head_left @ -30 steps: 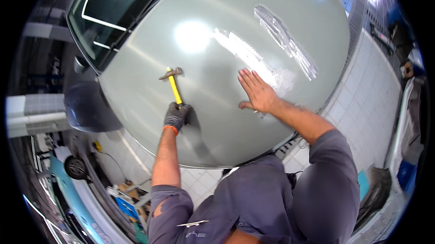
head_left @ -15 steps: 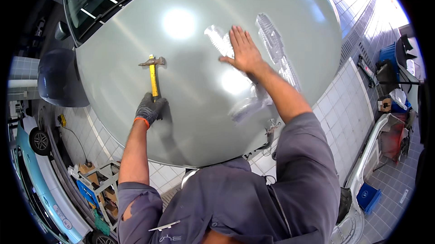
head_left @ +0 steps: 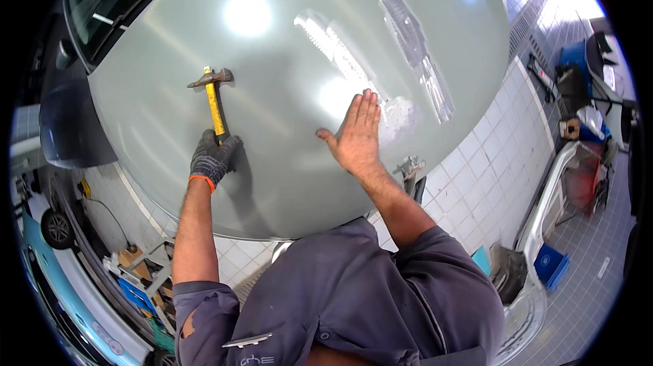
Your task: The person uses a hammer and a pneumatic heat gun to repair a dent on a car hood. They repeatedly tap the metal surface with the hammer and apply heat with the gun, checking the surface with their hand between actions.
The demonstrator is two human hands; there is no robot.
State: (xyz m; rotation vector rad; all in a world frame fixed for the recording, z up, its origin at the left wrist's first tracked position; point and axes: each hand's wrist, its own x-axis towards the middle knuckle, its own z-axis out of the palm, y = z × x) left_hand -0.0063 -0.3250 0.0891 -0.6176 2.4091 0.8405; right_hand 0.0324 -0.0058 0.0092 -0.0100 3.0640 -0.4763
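Note:
A grey-green car hood (head_left: 272,182) spreads out in front of me. Two long strips on it are ground to bare, shiny metal: a left strip (head_left: 333,46) and a right strip (head_left: 408,32), with a wider bare patch near the lower end of the left one. My left hand (head_left: 213,156), in a dark knit glove with an orange cuff, is closed around the handle end of a hammer (head_left: 214,104) with a yellow handle and a steel head. My bare right hand (head_left: 358,136) lies flat on the hood beside the bare patch, fingers stretched forward and thumb apart.
The windshield (head_left: 115,5) is at the far left. Below left are a tool cart (head_left: 153,274) and a light blue car (head_left: 75,291). A hood latch (head_left: 410,167) shows at the front edge. To the right lie a blue bin (head_left: 549,265), a stripped body panel (head_left: 537,230) and a floor jack (head_left: 541,75).
My right hand has slid back toward me along the hood, uncovering more of the left bare strip. The left hand still grips the hammer. The view has shifted slightly.

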